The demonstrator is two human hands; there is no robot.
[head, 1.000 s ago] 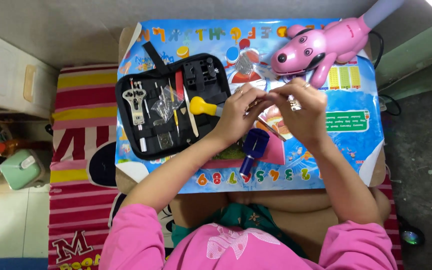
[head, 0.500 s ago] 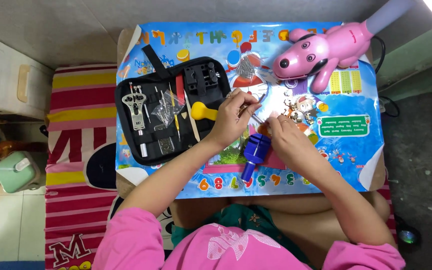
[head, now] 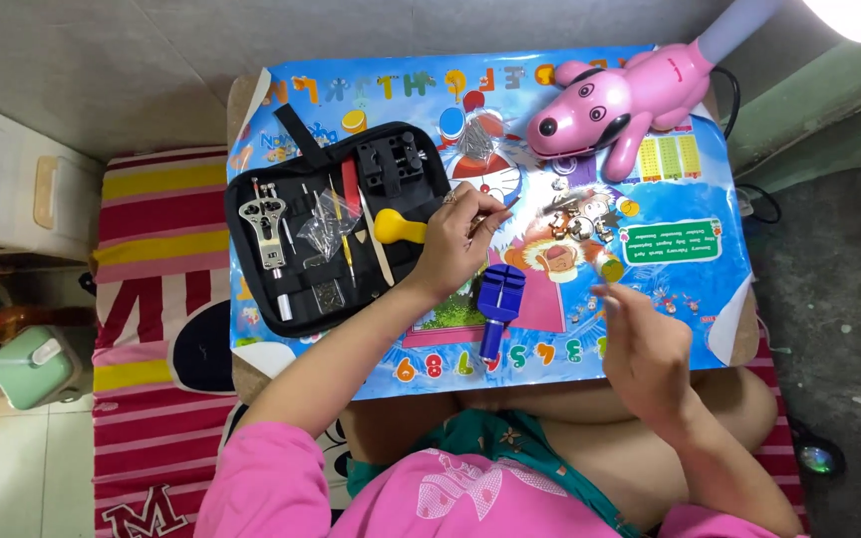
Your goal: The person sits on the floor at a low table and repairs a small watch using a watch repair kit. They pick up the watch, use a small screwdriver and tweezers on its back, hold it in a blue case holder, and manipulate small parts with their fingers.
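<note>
Left hand (head: 455, 244): fingers curled, pinching a thin metal tool (head: 495, 214) between fingertips, its tip pointing toward the far right; hand rests near the middle of the small table (head: 739, 334), just beside the right edge of the tool case. Right hand (head: 645, 349): near the front edge of the table, fingers loosely bent, palm partly turned up; whether it holds anything small cannot be told. Blue press tool (head: 497, 299): lying on the colourful alphabet mat (head: 670, 289) between the two hands, handle toward the front edge. Black tool case (head: 336, 234): zipped open on the left half of the table, holding a silver wrench (head: 264, 221), a red-handled tool (head: 351, 184), a black block holder (head: 391, 159), a clear bag of small parts (head: 323, 234) and a yellow bulb-shaped tool (head: 396, 227) touching the left hand. Pink dog-shaped lamp (head: 630, 100): at the far right corner, its lit head over that corner. Striped cloth (head: 151, 259): on the floor left of the table. Green container (head: 32, 364): further left, well apart.
</note>
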